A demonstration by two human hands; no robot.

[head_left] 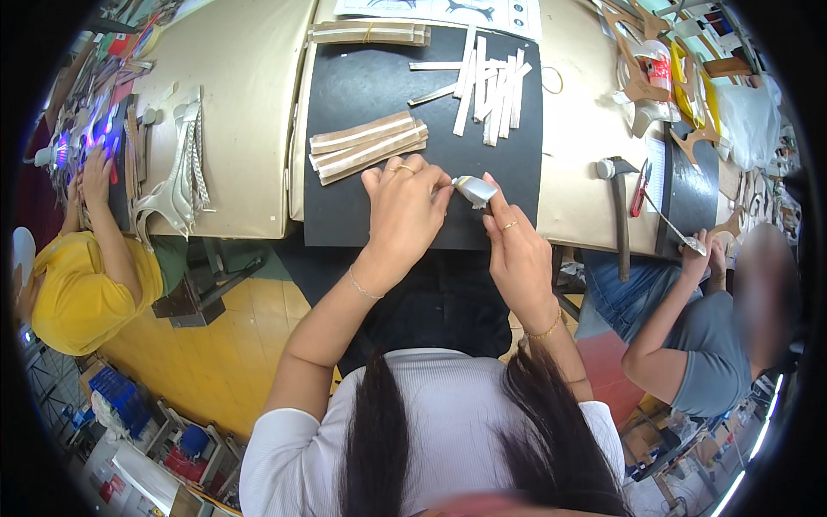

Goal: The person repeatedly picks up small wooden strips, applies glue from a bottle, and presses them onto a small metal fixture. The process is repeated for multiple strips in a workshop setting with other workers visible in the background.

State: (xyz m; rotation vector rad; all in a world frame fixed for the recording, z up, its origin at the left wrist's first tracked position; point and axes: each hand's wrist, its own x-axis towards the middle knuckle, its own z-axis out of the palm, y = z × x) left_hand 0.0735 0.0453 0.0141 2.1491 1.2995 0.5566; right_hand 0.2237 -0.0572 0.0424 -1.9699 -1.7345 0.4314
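The left hand, fingers bunched nearly closed, pinched the narrow end of a crumpled silver tube, while the right hand held its wide end between thumb and forefinger, above the black surface. Beyond lay stacked brown-and-white strips and, farther right, loosely crossed white strips.

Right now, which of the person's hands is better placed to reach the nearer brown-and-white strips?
Probably the left hand: it is close beside the strips, while the right hand is farther off to the right. Both are at the small silver tube, so neither looks free.
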